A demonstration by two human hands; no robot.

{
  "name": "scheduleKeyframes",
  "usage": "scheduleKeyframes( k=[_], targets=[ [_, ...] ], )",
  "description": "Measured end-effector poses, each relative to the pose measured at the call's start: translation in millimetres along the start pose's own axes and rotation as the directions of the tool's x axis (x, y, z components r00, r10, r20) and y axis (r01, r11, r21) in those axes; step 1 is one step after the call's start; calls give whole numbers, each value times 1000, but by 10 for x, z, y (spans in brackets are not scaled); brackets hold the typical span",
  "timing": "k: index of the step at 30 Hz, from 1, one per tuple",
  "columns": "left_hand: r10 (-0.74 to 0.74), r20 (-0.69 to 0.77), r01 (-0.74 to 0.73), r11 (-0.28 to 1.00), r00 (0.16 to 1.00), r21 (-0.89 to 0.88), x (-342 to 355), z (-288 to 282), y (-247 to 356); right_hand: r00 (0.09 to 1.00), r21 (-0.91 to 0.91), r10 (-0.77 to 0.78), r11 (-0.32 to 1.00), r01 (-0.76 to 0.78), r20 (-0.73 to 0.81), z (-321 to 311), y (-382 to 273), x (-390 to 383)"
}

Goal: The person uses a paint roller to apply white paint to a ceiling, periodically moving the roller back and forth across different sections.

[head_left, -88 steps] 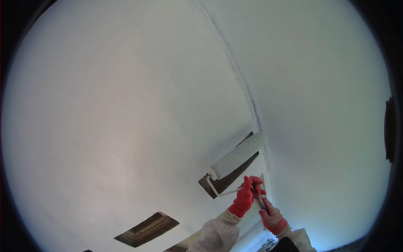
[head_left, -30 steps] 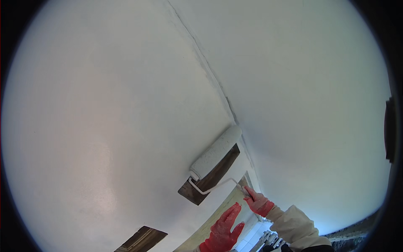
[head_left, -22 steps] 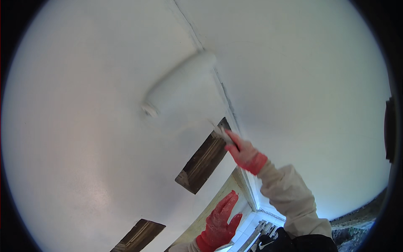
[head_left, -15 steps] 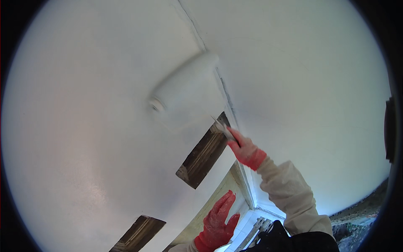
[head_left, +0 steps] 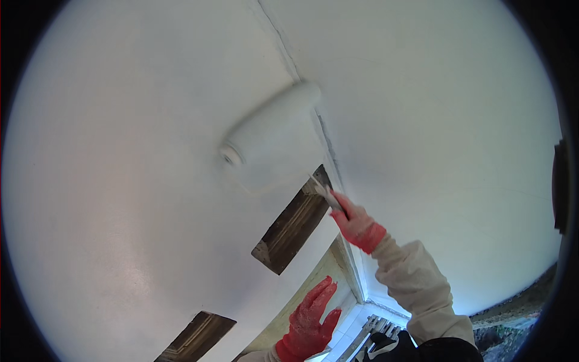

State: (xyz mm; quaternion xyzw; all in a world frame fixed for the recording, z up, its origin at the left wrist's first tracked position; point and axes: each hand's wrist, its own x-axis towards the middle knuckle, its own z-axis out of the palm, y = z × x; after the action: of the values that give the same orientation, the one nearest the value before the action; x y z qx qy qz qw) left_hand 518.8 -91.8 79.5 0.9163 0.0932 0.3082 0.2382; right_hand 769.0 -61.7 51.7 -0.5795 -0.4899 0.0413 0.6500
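A white expanse (head_left: 151, 133) spreads before you. The blurred paint roller (head_left: 271, 120) is up and left of your right hand (head_left: 357, 225), a dark recess (head_left: 295, 220) nearer that hand. Your left hand (head_left: 307, 324), below, is spread wide; your right hand grips the roller's handle (head_left: 333, 202).

Roller (head_left: 271, 122): was blurred, its texture unreadable.
Handle (head_left: 331, 198): was partly hidden inside the right hand (head_left: 357, 225).
Lower dark recess (head_left: 199, 338) and left sleeve (head_left: 263, 356): were cut off by the bottom edge.
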Motion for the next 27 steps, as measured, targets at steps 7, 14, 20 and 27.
scheduleKeyframes(
  k=[7,14,20,27],
  targets=[
    [42,33,-41,998,999,-45,-4,-15,-79,996,-51,-52,998,49,-73,-19,-286,52],
    [31,64,-23,992,997,-121,-58,106,-293,987,-156,162,975,-161,-5,35,532,-1031],
    [27,75,-14,986,997,-169,-138,259,-513,948,-225,318,924,-309,4,75,459,-1315],
    [70,45,-60,980,997,-191,-268,486,-914,954,-210,298,932,-297,-27,219,645,-1559]
  ],
)
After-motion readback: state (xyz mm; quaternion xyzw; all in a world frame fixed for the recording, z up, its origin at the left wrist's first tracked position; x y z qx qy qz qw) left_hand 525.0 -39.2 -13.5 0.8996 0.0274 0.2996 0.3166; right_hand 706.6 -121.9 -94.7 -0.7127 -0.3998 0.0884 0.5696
